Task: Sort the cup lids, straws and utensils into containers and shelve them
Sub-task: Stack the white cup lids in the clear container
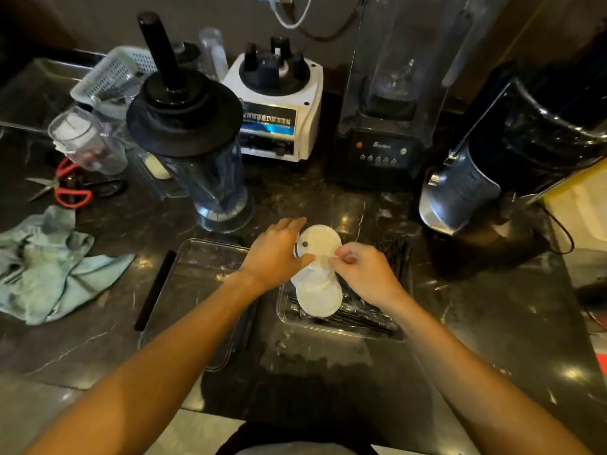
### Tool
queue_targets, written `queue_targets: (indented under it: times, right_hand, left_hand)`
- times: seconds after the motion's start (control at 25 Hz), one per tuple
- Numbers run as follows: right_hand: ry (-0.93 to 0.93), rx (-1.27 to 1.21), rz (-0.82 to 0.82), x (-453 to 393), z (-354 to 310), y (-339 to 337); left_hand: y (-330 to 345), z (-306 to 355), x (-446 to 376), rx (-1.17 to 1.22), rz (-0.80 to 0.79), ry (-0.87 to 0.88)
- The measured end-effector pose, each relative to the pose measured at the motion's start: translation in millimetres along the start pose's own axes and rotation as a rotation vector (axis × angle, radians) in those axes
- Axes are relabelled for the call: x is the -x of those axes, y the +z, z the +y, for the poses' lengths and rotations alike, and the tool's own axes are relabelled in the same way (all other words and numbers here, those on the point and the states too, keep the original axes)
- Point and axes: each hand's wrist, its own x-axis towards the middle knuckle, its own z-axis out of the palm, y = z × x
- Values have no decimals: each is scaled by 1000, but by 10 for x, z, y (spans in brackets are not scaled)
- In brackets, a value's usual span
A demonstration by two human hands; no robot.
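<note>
A stack of thin, round, translucent white cup lids (317, 247) sits tilted over a clear plastic container (399, 334) on the dark, glossy marbled worktop (492, 323). Black straws (361, 315) lie inside that container, mostly hidden under the lids (their number is hard to make out). Just left of the container lies a second clear tray (197, 274), its near edge covered by a forearm. The left hand (274, 254) curls round the stack's left edge; the right hand (363, 274) pinches its right rim with bent fingers.
</note>
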Motion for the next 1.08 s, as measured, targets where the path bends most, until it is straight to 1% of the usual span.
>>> queue_targets:
  times: [0.08,0.12,0.16,0.24,0.28,0.44,0.56,0.64,0.76,0.88,1.0,1.08]
  right_hand:
    - [131,-176,67,-47,13,97]
    - [172,-213,99,-59,39,145]
    - [231,-242,125,-52,40,186]
    - [303,-385,151,-84,62,236]
    - [321,-460,160,-103,74,242]
    - [327,-558,175,-89,78,256]
    - [297,-637,149,-39,67,214]
    - [285,-662,112,-32,58,158]
    - [257,-672,81,-18,18,93]
    - [266,-722,76,1,-48,79]
    - [288,-750,33,12,-121,139]
    - [292,-726,-20,25,-187,204]
  left_hand:
    - [27,-25,-26,75,-7,-51]
    - [59,-41,-28,92,-7,-63]
    - [63,-44,-21,100,-13,-64]
    - [89,-66,-30,133,1,-41]
    - [96,-82,-34,156,14,-27]
    - [109,-133,-26,187,51,-3]
    - [139,-161,-9,194,139,32]
    - [124,-159,5,300,184,2]
    - [62,-144,22,482,199,-57]
    - [19,-84,79,794,180,-222]
    - [42,-84,148,1055,204,-398]
    - [44,-159,217,1161,240,-423]
